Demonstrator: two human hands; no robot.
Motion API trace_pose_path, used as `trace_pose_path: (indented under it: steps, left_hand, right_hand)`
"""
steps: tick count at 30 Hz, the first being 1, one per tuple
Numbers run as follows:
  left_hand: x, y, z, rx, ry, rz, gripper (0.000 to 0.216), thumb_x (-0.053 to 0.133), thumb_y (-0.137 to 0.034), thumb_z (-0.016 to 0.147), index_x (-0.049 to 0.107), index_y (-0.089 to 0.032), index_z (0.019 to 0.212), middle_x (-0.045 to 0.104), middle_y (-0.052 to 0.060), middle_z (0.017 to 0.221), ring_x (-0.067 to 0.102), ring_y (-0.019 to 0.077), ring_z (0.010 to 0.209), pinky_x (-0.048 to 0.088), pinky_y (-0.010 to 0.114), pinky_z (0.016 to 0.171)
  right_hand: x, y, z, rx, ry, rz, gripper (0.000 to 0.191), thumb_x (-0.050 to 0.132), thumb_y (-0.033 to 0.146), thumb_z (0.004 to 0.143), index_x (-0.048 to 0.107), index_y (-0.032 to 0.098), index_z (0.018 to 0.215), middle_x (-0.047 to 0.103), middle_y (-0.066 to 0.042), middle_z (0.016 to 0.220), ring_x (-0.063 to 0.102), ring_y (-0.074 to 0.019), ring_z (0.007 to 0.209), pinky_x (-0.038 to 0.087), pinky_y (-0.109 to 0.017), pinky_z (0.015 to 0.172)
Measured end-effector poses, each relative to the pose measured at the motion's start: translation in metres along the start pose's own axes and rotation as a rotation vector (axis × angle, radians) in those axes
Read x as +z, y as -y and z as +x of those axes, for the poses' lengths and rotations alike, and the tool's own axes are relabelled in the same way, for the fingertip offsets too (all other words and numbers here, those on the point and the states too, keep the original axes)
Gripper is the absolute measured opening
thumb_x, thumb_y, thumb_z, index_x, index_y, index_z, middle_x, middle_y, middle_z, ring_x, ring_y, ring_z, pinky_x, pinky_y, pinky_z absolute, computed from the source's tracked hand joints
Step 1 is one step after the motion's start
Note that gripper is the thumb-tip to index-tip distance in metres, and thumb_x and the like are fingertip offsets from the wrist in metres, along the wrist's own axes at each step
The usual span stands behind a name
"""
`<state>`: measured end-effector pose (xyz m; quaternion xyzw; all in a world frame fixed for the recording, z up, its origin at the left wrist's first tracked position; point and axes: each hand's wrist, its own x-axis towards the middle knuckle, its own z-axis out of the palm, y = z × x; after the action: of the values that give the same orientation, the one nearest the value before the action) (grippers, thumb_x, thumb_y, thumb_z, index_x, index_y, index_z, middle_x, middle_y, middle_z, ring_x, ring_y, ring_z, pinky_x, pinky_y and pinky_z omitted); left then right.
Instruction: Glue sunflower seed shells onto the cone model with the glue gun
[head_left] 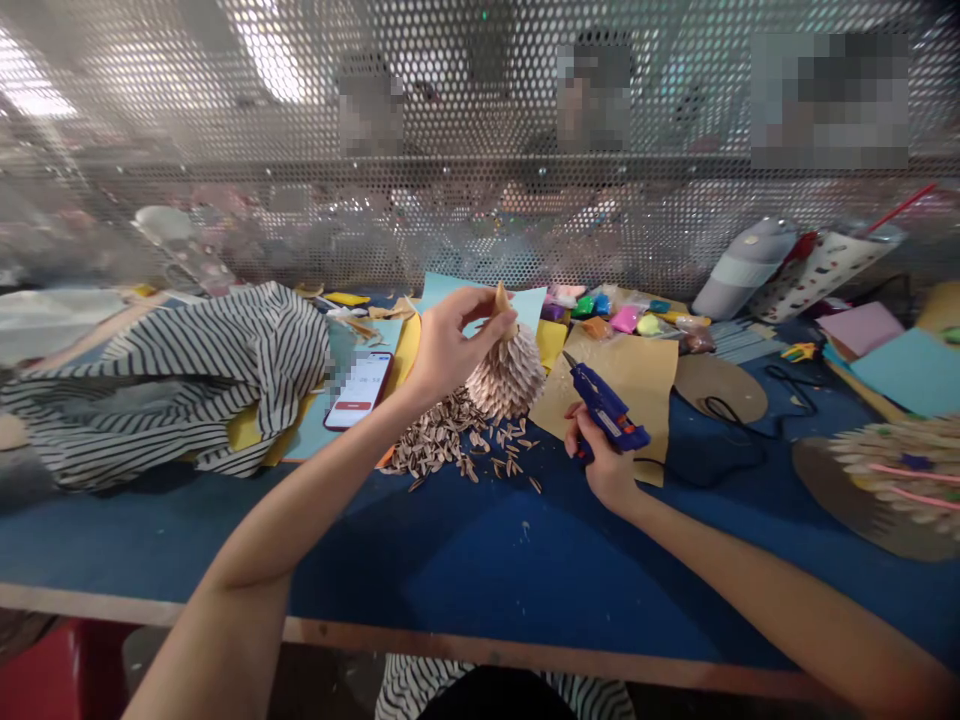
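Observation:
My left hand (461, 340) pinches the bare, tan tip of a cone (511, 378) whose sides are covered in rows of pale sunflower seed shells. The cone stands upright on the table, leaning slightly. Whether a single shell is also between those fingers is too small to tell. In my right hand (604, 465) is a blue hot glue gun (602, 400), fingers wrapped round its handle. Its nozzle points up and left toward the cone, apart from it. A heap of striped sunflower seed shells (439, 440) lies in front of the cone, some scattered loose.
A phone (358, 392) and striped cloth (277, 340) lie left. Brown paper (630, 370) and bagged coloured clay (626, 318) sit behind the glue gun; its black cord (727, 470) trails right. A shell-covered piece (900, 470) is far right, bottle (746, 265) behind. Perforated metal screen (480, 200) bounds the back.

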<state>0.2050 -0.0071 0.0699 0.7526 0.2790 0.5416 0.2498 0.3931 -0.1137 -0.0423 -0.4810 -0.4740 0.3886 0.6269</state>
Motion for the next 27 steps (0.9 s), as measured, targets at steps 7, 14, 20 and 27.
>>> trace_pose_path:
  steps: [7, 14, 20, 27]
  left_hand:
    - [0.003, 0.004, 0.007, -0.003, 0.036, 0.047, 0.014, 0.063, -0.026, 0.085, 0.067, -0.015, 0.093, 0.069, 0.006, 0.089, 0.067, 0.0139, 0.081, 0.057, 0.027, 0.076]
    - [0.011, 0.021, 0.001, -0.036, 0.082, 0.030, 0.017, 0.062, -0.027, 0.084, 0.067, -0.014, 0.094, 0.070, 0.007, 0.088, 0.067, 0.0143, 0.080, 0.057, 0.026, 0.071]
    - [0.014, 0.024, -0.004, 0.013, 0.138, 0.048, 0.017, 0.059, -0.026, 0.086, 0.066, -0.014, 0.096, 0.072, 0.008, 0.094, 0.068, 0.0165, 0.087, 0.056, 0.031, 0.083]
    - [-0.004, 0.013, -0.026, 0.067, -0.024, 0.217, 0.026, 0.062, -0.029, 0.088, 0.059, -0.019, 0.112, 0.066, 0.008, 0.112, 0.062, 0.0184, 0.107, 0.052, 0.037, 0.097]
  right_hand:
    - [0.003, -0.002, 0.004, 0.083, -0.102, 0.108, 0.038, 0.067, 0.057, 0.077, 0.057, 0.021, 0.076, 0.050, 0.007, 0.047, 0.045, -0.0093, 0.041, 0.036, -0.024, 0.044]
    - [0.004, -0.008, 0.008, 0.151, -0.150, 0.186, 0.034, 0.070, 0.053, 0.074, 0.059, 0.021, 0.073, 0.049, 0.007, 0.045, 0.044, -0.0093, 0.041, 0.036, -0.023, 0.044]
    - [0.005, -0.012, 0.010, 0.206, -0.195, 0.273, 0.028, 0.071, 0.046, 0.072, 0.059, 0.020, 0.072, 0.053, 0.006, 0.048, 0.044, -0.0080, 0.041, 0.034, -0.022, 0.043]
    - [0.004, -0.009, 0.009, 0.179, -0.142, 0.254, 0.027, 0.068, 0.046, 0.074, 0.060, 0.021, 0.071, 0.050, 0.006, 0.046, 0.045, -0.0086, 0.040, 0.034, -0.023, 0.042]
